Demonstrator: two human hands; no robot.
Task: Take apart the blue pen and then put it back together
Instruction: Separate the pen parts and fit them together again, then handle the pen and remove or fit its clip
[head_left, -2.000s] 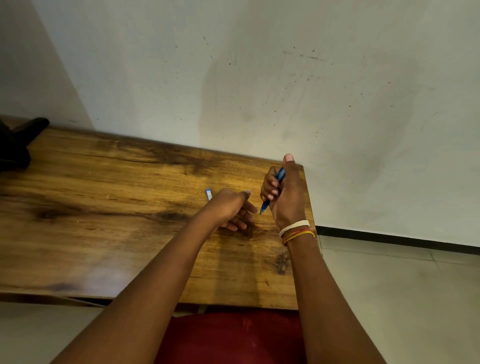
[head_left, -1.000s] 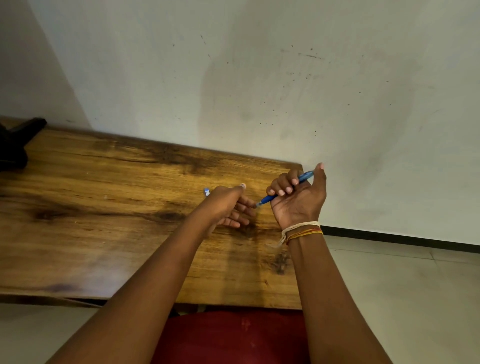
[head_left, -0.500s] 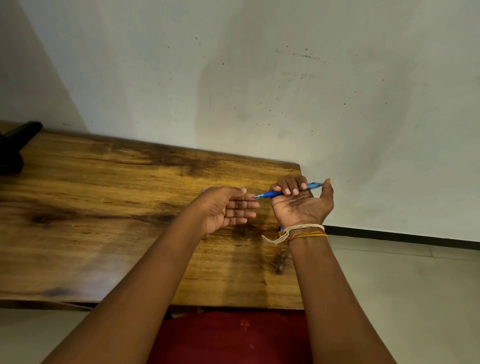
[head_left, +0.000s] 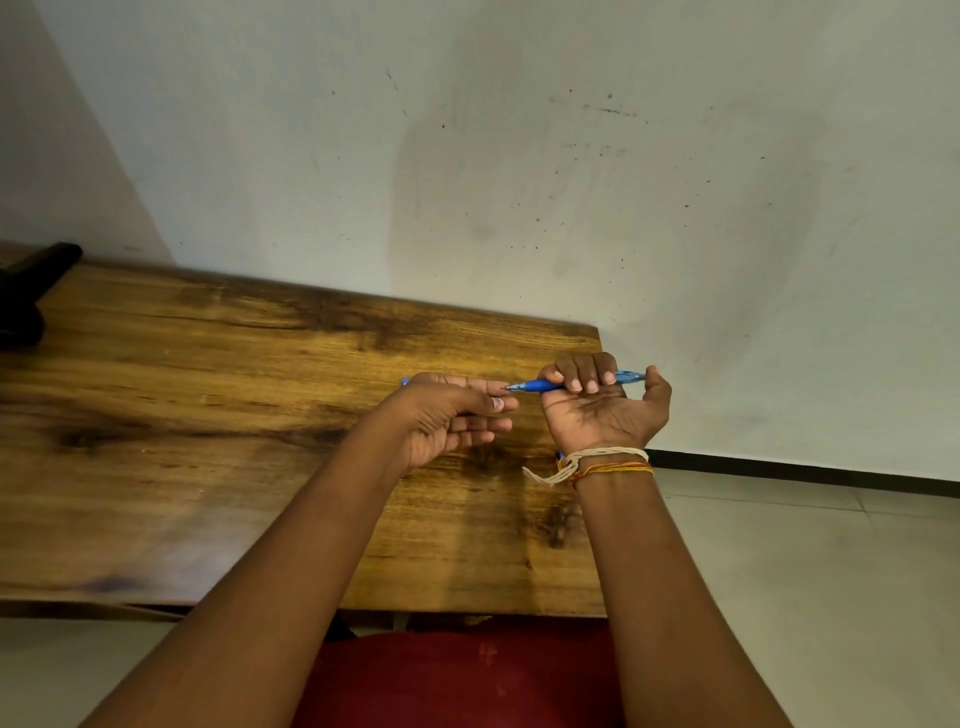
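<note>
Blue pen: the blue pen (head_left: 540, 385) lies crosswise in my right hand (head_left: 602, 410), long axis running left to right above the far right corner of the wooden surface (head_left: 208, 415), tip pointing left.
Right hand: palm up, fingers curled over the barrel and gripping it; the thumb stands out at the right beside the back end of the pen.
Left hand: my left hand (head_left: 452, 415) hangs just left of the tip, palm turned toward it, fingers nearly straight and relaxed, holding nothing that I can see.
Key relation: the tip pokes out of my right fist straight at my left fingertips (head_left: 497, 403), very close; I cannot tell whether they touch.
Nearer hand: the left is the free one and sits right at the tip end, so I judge it takes the next part.
Blue piece: a small blue bit (head_left: 404, 381) peeks out behind my left hand on the surface, probably a pen part, mostly hidden.
Stage: unclear whether I am stripping or rebuilding.
Wrist: thread bands (head_left: 608, 464) circle my right wrist.
</note>
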